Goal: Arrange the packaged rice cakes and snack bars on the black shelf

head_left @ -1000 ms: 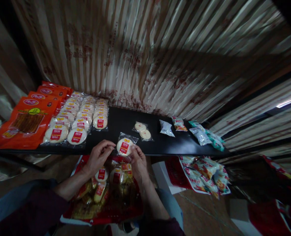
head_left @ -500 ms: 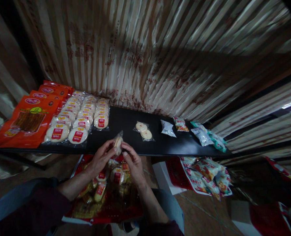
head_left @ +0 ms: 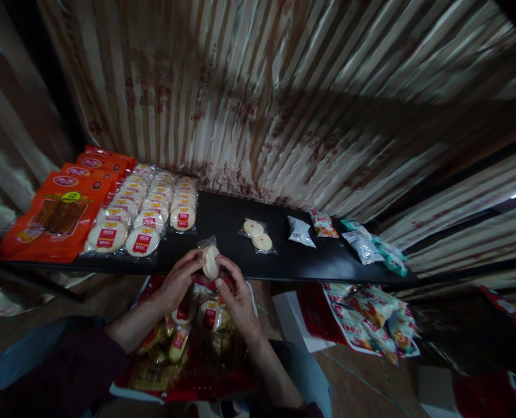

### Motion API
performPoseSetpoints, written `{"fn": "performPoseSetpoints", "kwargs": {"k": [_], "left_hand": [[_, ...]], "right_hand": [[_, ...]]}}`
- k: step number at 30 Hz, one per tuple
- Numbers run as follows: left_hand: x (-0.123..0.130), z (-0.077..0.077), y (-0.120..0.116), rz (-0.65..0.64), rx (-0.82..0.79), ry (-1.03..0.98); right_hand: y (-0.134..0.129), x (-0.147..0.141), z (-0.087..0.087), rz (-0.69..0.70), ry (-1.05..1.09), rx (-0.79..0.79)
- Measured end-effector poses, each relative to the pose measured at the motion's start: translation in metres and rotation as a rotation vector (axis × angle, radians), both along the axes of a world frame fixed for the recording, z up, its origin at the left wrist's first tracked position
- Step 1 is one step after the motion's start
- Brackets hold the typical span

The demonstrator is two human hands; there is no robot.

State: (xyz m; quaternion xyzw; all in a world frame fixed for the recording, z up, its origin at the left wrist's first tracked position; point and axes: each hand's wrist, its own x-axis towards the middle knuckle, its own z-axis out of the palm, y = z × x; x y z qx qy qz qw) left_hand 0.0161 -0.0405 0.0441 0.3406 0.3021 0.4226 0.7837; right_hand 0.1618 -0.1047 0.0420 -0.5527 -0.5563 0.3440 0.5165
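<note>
A clear packet of round white rice crackers [head_left: 211, 261] is held up between my two hands, just in front of the black shelf's front edge. My left hand [head_left: 180, 283] pinches its left side, while the fingers and thumb of my right hand [head_left: 237, 290] grip its right side. Below them lies a large red bag [head_left: 177, 386] with several wrapped snacks inside. On the black shelf [head_left: 216, 215], overlapping rows of rice cracker packets [head_left: 142, 241] with red labels stand to the left. Another packet with two crackers [head_left: 260, 237] lies flat right of my hands.
Orange snack bags [head_left: 60, 212] overlap at the shelf's left end. Toward the right lie a silver packet [head_left: 301, 231], an orange-white packet [head_left: 324, 224] and green-white packets [head_left: 364, 247]. Below stands a white box [head_left: 299, 319] beside a bag of snacks [head_left: 375, 316]. A pleated curtain [head_left: 258, 104] hangs behind.
The cracker packet has turned in my fingers, so its round face now shows more. Both hands keep hold of it. The whole view has shifted slightly.
</note>
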Motion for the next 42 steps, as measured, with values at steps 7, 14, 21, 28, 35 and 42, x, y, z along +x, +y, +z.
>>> {"fn": "performPoseSetpoints", "kwargs": {"k": [7,14,21,28,35,42], "left_hand": [[0.000,-0.001,-0.002,-0.066,0.035,-0.061],[0.000,-0.004,-0.002,-0.121,0.110,0.027],[-0.005,-0.010,0.001,-0.106,0.169,0.272],[-0.004,-0.007,0.003,-0.015,0.365,0.421],[-0.007,-0.007,0.004,0.046,0.391,0.465],[-0.011,-0.012,0.004,0.109,0.357,0.509]], "right_hand": [[-0.001,0.000,0.001,-0.031,-0.102,0.013],[0.001,-0.002,0.003,-0.058,0.161,-0.029],[0.003,0.004,-0.002,-0.189,0.334,-0.066],[0.009,0.001,-0.006,-0.168,0.671,-0.047],[0.013,-0.002,-0.011,-0.139,0.736,-0.115],[0.015,-0.006,-0.018,-0.171,0.677,-0.189]]}}
